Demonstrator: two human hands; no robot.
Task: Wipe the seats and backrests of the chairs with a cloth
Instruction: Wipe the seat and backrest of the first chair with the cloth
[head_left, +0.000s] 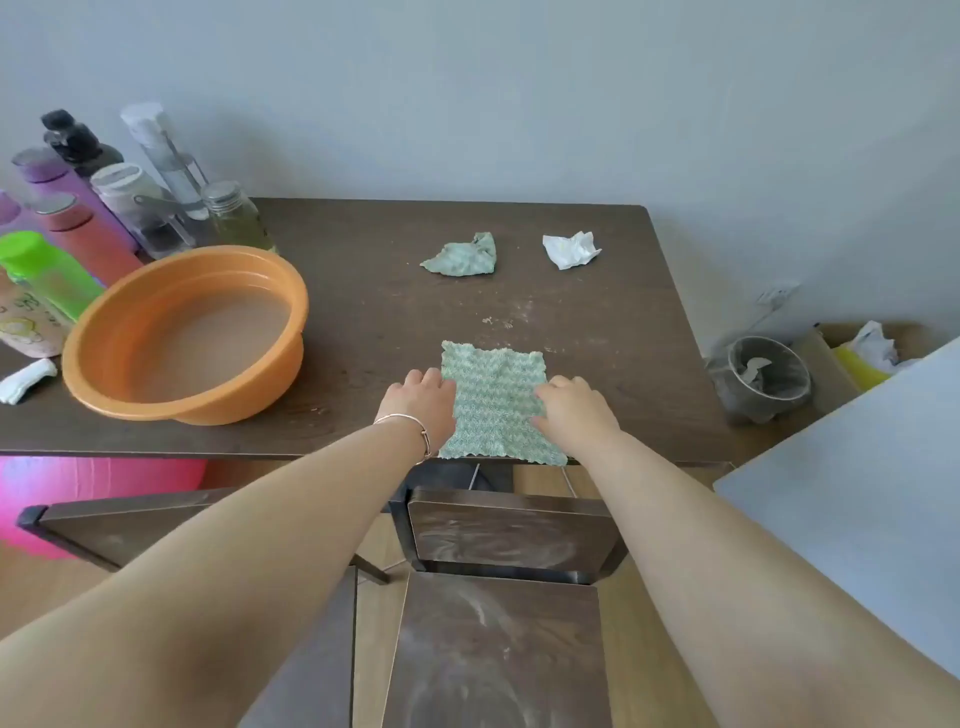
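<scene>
Left hand (422, 402) and right hand (574, 408) rest on opposite edges of the cloth (493, 400), at the near rim of the table (613, 332); whether they grasp it cannot be told. Open tabletop ahead.

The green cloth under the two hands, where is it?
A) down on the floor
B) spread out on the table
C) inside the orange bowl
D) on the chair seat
B: the green cloth lies spread out on the table near its front edge, with the left hand and the right hand touching its two sides.
</scene>
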